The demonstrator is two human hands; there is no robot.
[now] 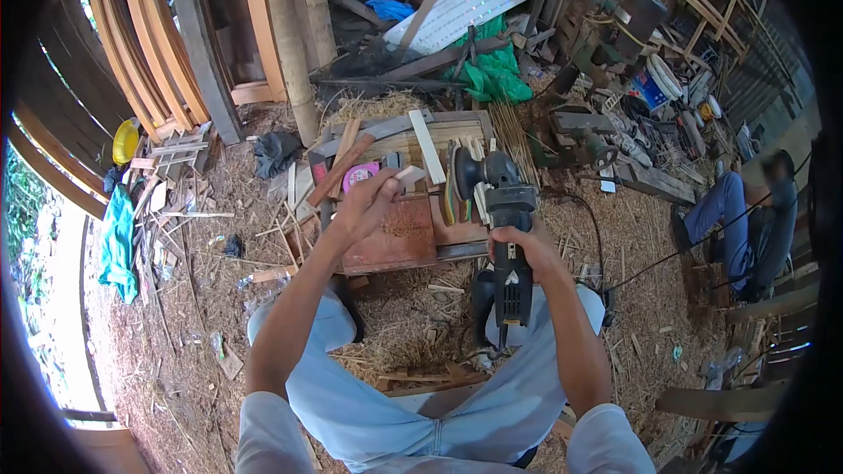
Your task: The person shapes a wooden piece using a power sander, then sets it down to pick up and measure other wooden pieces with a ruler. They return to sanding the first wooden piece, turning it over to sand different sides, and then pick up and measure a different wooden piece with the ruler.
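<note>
My right hand (525,244) is wrapped round the body of a black angle grinder (511,202), held upright over my right knee. Its round disc (458,172) is turned edge-on and faces left. In my left hand (369,202) a small pale piece of wood (409,176) is pinched between thumb and fingers, a short way left of the disc and apart from it. Below that hand lies a reddish-brown board (391,235) on a low workbench. A pink round-labelled item (360,175) lies just beyond my left fingers.
A pale wood strip (427,146) and a dark brown stick (342,171) lie on the bench. The grinder's cord (594,219) loops off to the right. Another person (746,219) sits at the right. Shavings and offcuts cover the floor; wooden frames (145,35) stand at the back left.
</note>
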